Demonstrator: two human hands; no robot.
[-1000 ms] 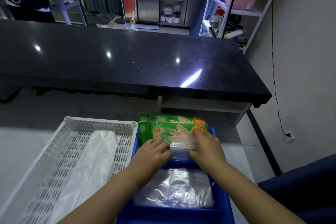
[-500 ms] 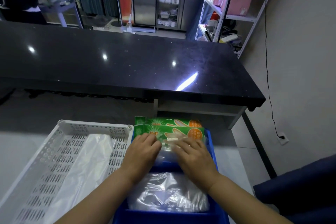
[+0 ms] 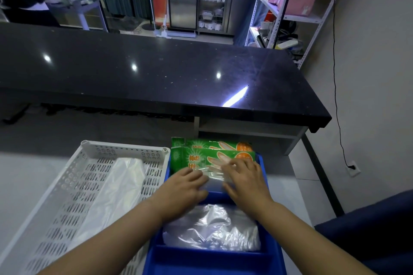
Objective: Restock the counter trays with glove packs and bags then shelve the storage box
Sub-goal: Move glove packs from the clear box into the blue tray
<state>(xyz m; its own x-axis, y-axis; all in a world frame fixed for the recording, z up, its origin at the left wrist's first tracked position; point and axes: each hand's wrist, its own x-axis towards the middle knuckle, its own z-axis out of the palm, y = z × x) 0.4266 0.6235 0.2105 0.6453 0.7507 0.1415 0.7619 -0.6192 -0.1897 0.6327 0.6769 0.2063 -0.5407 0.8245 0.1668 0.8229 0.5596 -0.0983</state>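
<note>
A blue divided tray (image 3: 271,250) sits in front of me on the pale counter. Two green glove packs (image 3: 202,156) stand on edge in its far compartment. My left hand (image 3: 186,184) and my right hand (image 3: 244,179) both press on the clear lower part of the front pack, fingers spread over the plastic. A wad of clear plastic bags (image 3: 212,229) fills the middle compartment, and the nearest compartment looks bare. Beside the blue tray on the left stands a white perforated basket (image 3: 73,192) with white bags (image 3: 116,187) lying inside.
A long black countertop (image 3: 156,73) runs across behind the trays. A metal shelf rack (image 3: 288,4) with pink bags stands at the back right. A person stands far left at the back. A dark blue chair edge (image 3: 368,234) is at my right.
Both hands have slid down the front glove pack and flattened on its clear part. The view has tilted slightly; the packs sit a little lower in the tray.
</note>
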